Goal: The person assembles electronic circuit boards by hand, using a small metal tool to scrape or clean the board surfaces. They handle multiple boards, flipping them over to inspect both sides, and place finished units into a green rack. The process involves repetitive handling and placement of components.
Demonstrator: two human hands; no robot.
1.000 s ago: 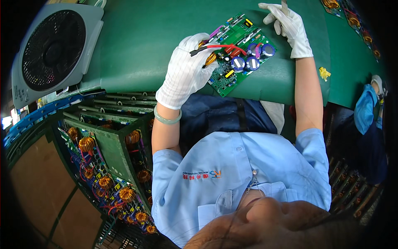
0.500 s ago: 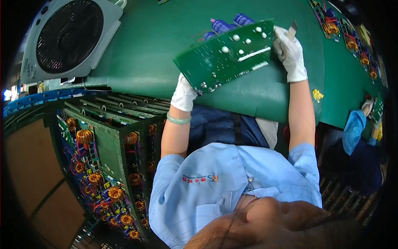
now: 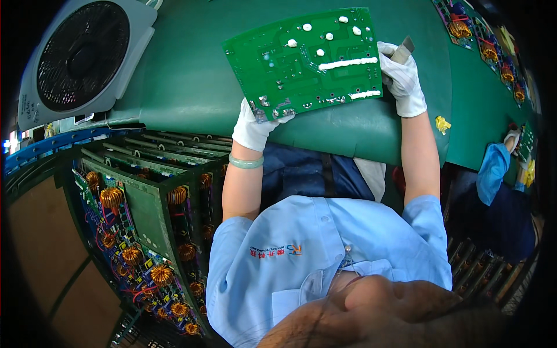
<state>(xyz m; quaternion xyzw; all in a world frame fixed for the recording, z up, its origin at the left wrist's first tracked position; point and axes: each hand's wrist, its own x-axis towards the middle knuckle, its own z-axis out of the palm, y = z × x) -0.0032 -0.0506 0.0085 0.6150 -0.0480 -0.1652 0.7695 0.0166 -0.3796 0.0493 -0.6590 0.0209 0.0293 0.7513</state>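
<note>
A green circuit board (image 3: 278, 66) is held up over the green-covered table, its solder side facing me. White blobs and two white strips of paste or glue dot that side; the parts on its other face are hidden. My left hand (image 3: 253, 129), in a white glove, grips the lower left corner, with fingers partly behind the board. My right hand (image 3: 402, 84), also gloved, is closed at the right edge. A short flat metal blade (image 3: 403, 50) sticks up out of its fingers. Whether those fingers also pinch the board is hard to make out.
A grey box fan (image 3: 84, 55) stands at the left of the table (image 3: 191, 104). Below it, a green rack (image 3: 139, 203) holds several boards with copper coils. More boards (image 3: 490, 52) lie at the far right. A yellow scrap (image 3: 442, 124) is near a co-worker's blue sleeve (image 3: 493, 171).
The board has tilted so its solder side faces me more fully, and it has moved slightly up and left. The purple capacitors behind its top edge are now hidden.
</note>
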